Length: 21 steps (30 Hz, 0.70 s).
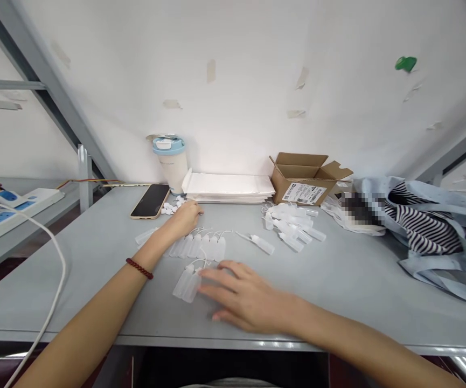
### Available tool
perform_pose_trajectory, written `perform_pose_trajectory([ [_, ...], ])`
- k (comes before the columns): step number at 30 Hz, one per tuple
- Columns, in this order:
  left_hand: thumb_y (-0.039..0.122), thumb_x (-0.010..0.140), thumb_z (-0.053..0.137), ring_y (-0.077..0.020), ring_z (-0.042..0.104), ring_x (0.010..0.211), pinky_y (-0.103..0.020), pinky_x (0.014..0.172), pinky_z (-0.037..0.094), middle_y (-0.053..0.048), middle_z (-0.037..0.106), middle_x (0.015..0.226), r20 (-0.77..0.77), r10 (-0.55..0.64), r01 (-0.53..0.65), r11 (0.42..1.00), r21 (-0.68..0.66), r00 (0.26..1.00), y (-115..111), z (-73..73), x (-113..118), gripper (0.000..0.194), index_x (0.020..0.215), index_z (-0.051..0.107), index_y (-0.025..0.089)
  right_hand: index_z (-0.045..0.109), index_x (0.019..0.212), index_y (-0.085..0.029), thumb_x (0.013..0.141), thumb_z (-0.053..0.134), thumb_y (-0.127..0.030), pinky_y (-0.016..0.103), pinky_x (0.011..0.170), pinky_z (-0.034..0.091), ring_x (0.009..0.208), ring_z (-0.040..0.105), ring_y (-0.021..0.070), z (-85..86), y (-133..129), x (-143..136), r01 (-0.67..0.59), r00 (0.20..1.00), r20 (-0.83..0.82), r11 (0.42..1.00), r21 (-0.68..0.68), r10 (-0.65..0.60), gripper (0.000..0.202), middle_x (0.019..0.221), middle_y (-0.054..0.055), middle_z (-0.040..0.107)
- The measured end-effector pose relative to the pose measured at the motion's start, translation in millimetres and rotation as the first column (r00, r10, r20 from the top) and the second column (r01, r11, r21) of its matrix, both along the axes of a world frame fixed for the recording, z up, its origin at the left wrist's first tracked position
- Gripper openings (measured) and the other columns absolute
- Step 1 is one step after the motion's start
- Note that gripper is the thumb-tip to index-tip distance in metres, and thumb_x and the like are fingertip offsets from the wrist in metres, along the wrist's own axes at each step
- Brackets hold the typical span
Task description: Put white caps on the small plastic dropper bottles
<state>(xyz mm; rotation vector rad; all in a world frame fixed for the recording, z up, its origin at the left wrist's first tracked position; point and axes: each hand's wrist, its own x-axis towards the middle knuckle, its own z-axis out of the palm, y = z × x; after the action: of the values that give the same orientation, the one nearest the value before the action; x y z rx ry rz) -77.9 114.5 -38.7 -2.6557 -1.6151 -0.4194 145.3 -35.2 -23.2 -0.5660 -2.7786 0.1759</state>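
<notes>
Right forearm (349, 328) stretches, hand (247, 299) beside slim, translucent bottles (183, 282).

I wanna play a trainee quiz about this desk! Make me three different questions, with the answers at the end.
1. True or false: the cardboard box is open at the top.
2. Which is nearest the right hand?
A) smartphone
B) two translucent plastic bottles
C) power strip
3. Fill in the colour: the cup has a ____ lid.

Key: 1. True. 2. B. 3. Light blue.
</notes>
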Motion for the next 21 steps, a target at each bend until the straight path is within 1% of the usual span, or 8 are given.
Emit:
perform_pose_trajectory([
  [3, 0.008, 0.074, 0.041, -0.0262, 0.061, 0.091, -0.036, 0.083, 0.048, -0.015, 0.067, 0.092, -0.006, 0.012, -0.012, 1.000, -0.012, 1.000, -1.6, 2.1, 0.7, 0.031, 0.087, 0.070, 0.012, 0.040, 0.134, -0.018, 0.093, 0.036, -0.046, 0.038, 0.095, 0.037, 0.120, 0.036, 0.0279, -3.3, -4.7, -6.1, -0.057, 0.994, 0.094, 0.998, -0.009, 0.057, 0.050, 0.143, 0.007, 0.039],
  [5, 0.010, 0.075, 0.043, -0.0259, 0.062, 0.090, -0.035, 0.082, 0.048, -0.014, 0.067, 0.091, -0.007, 0.020, -0.020, 1.000, -0.018, 1.000, -2.8, 3.9, 1.3, 0.029, 0.085, 0.070, 0.013, 0.038, 0.136, -0.018, 0.092, 0.036, -0.048, 0.038, 0.095, 0.037, 0.119, 0.036, 0.0283, -4.6, -3.8, -6.9, -0.059, 0.992, 0.112, 0.998, -0.023, 0.062, 0.053, 0.144, 0.006, 0.037],
  [8, 0.009, 0.073, 0.044, -0.0246, 0.062, 0.087, -0.034, 0.082, 0.047, -0.012, 0.067, 0.088, -0.010, 0.034, -0.034, 0.999, -0.023, 0.999, -4.5, 6.5, 2.2, 0.026, 0.080, 0.069, 0.015, 0.038, 0.136, -0.017, 0.093, 0.036, -0.048, 0.038, 0.097, 0.034, 0.119, 0.035, 0.0277, -3.2, -2.0, -7.1, -0.053, 0.993, 0.104, 0.997, -0.049, 0.058, 0.053, 0.144, 0.005, 0.037],
  [11, 0.007, 0.071, 0.044, -0.0245, 0.062, 0.087, -0.033, 0.081, 0.047, -0.012, 0.067, 0.087, -0.011, 0.044, -0.044, 0.999, -0.026, 0.999, -5.9, 8.1, 3.1, 0.027, 0.079, 0.069, 0.014, 0.041, 0.134, -0.016, 0.093, 0.036, -0.045, 0.036, 0.099, 0.033, 0.115, 0.037, 0.0251, 0.7, -1.5, -7.4, -0.049, 0.996, 0.069, 0.995, -0.084, 0.055, 0.050, 0.138, 0.005, 0.044],
  [14, 0.006, 0.070, 0.043, -0.0246, 0.062, 0.086, -0.033, 0.080, 0.047, -0.012, 0.067, 0.086, -0.005, 0.041, -0.041, 0.999, -0.031, 0.999, -7.7, 9.0, 4.2, 0.029, 0.082, 0.068, 0.013, 0.046, 0.129, -0.018, 0.094, 0.038, -0.041, 0.034, 0.096, 0.035, 0.110, 0.039, 0.0220, 4.7, -0.8, -7.0, -0.051, 0.998, 0.030, 0.993, -0.109, 0.055, 0.043, 0.128, 0.008, 0.051],
  [18, 0.007, 0.070, 0.043, -0.0234, 0.062, 0.085, -0.032, 0.078, 0.046, -0.011, 0.067, 0.086, 0.007, 0.022, -0.022, 0.999, -0.038, 1.000, -11.0, 10.2, 6.3, 0.030, 0.085, 0.067, 0.014, 0.052, 0.122, -0.019, 0.093, 0.040, -0.041, 0.035, 0.091, 0.039, 0.104, 0.041, 0.0211, 5.7, 0.7, -5.1, -0.019, 1.000, 0.006, 0.991, -0.133, 0.020, 0.039, 0.120, 0.011, 0.050],
  [21, 0.008, 0.070, 0.043, -0.0230, 0.062, 0.083, -0.031, 0.078, 0.046, -0.011, 0.067, 0.085, 0.014, 0.015, -0.015, 0.999, -0.038, 1.000, -12.7, 10.8, 7.4, 0.029, 0.086, 0.067, 0.013, 0.056, 0.117, -0.019, 0.091, 0.043, -0.041, 0.034, 0.086, 0.041, 0.098, 0.043, 0.0202, 1.6, 2.4, -3.8, -0.001, 0.999, -0.032, 0.987, -0.163, -0.004, 0.036, 0.113, 0.012, 0.049],
])
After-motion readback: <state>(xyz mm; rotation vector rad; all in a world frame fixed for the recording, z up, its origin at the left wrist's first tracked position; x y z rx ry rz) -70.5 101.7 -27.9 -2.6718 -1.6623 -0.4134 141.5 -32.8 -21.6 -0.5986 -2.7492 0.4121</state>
